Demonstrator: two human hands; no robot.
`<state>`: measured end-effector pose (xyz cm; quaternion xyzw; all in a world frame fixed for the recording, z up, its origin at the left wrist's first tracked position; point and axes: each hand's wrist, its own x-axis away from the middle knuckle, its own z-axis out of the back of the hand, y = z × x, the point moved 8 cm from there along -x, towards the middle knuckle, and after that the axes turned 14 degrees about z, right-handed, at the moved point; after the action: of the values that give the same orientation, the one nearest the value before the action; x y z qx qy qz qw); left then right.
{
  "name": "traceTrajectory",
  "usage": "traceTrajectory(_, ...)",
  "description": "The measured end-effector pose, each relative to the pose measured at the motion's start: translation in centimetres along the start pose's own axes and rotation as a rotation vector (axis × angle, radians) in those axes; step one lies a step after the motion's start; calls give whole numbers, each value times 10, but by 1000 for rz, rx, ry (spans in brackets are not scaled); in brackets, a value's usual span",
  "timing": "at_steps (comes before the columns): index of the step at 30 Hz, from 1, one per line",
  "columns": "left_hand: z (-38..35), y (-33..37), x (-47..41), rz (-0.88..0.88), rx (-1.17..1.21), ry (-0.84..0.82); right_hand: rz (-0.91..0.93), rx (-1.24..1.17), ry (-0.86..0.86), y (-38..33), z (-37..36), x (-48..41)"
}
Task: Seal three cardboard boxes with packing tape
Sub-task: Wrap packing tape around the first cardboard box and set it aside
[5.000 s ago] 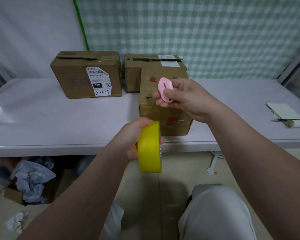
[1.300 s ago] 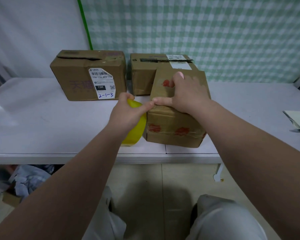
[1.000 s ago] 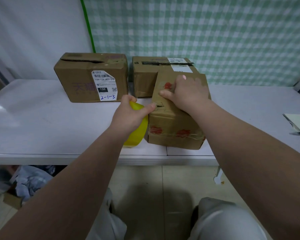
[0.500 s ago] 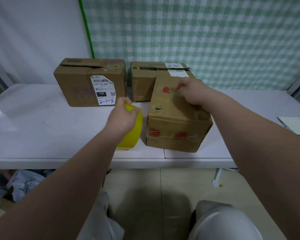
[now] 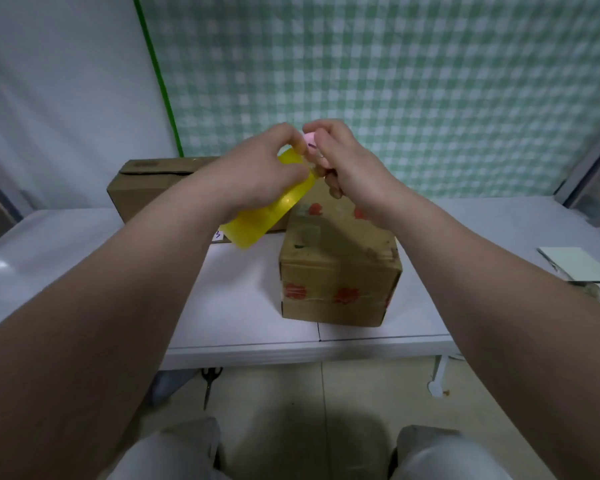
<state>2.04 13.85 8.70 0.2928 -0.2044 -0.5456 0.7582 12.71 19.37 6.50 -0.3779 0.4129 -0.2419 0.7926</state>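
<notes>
Both hands are raised over the desk and meet just above the boxes. Left hand grips the yellow tape roll — fingers curled over its upper rim. The roll is tilted, its lower edge hanging toward the desk but clear of it. Right hand pinches a small pink cutter between thumb and fingers, right at the roll's top edge; only the cutter's tip shows. Can't tell whether a strip of tape runs between the hands, too blurred there. Near box sits on the desk close to the front edge, below and just right of the roll. Its flaps are down, with red prints on top and front and a glossy tape band across the front face; neither hand touches it. Back box stands further back on the left with its top flap slightly gaping — right part hidden behind the left hand and roll. Notepad lies at the desk's right end. Scissors lie on the floor under the desk's front edge. Green-checked curtain hangs behind, with a green strip along its left border. Knees in light trousers show at the bottom.
</notes>
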Motion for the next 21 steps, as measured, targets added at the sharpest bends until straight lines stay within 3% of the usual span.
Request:
traceTrajectory(4,-8,18,-7,-41,-39,-56,139,307,-10,-10,18,3)
traceTrajectory(8,-16,32,-17,-41,-45,-84,216,483,97,-12,39,7)
traceTrajectory(14,-28,53,-34,-67,-73,-67,158,391,277,4,64,11)
traceTrajectory(21,-47,61,-51,-140,-155,-23,-42,10,232,53,72,9)
